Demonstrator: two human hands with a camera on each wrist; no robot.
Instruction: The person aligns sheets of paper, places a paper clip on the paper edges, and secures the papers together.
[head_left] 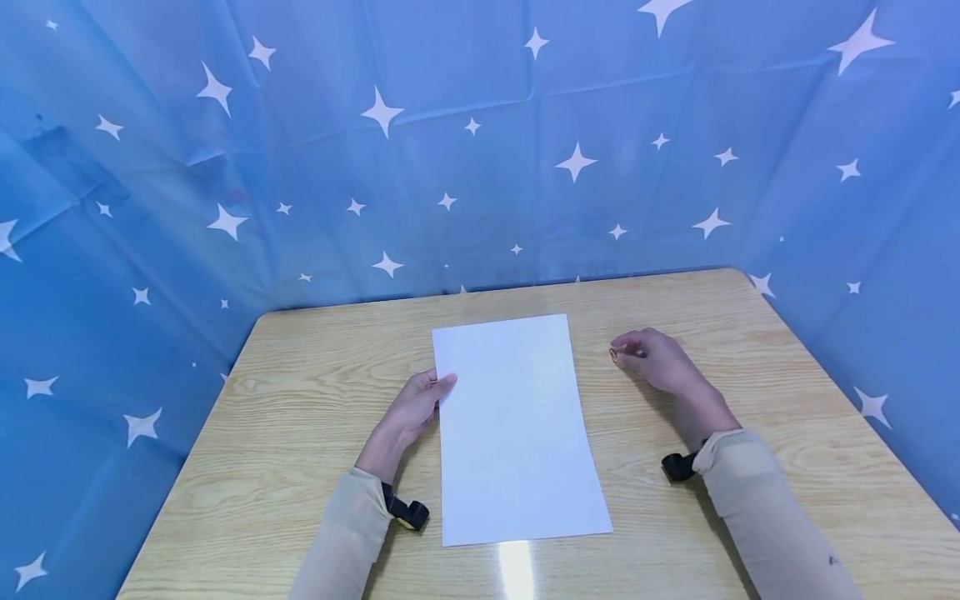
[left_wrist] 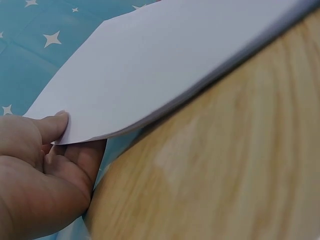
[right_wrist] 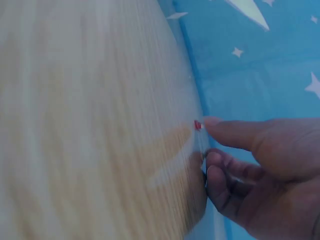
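Observation:
White paper [head_left: 517,433] lies upright-format in front of me on the wooden table. My left hand [head_left: 412,407] pinches its left edge, thumb on top and fingers beneath. In the left wrist view that edge of the paper [left_wrist: 150,65] bends up off the tabletop; whether it is one sheet or more I cannot tell. To the right of the paper, apart from it, my right hand [head_left: 656,360] holds a small red loop-shaped item [head_left: 613,354] at its fingertips. The right wrist view shows only a bit of the red item [right_wrist: 198,125] by the thumb tip.
The light wooden table [head_left: 300,433] stretches out on both sides of the paper. A blue curtain with white stars [head_left: 465,167] hangs behind and beside the table. Dark wrist cameras [head_left: 411,514] are strapped at both sleeves.

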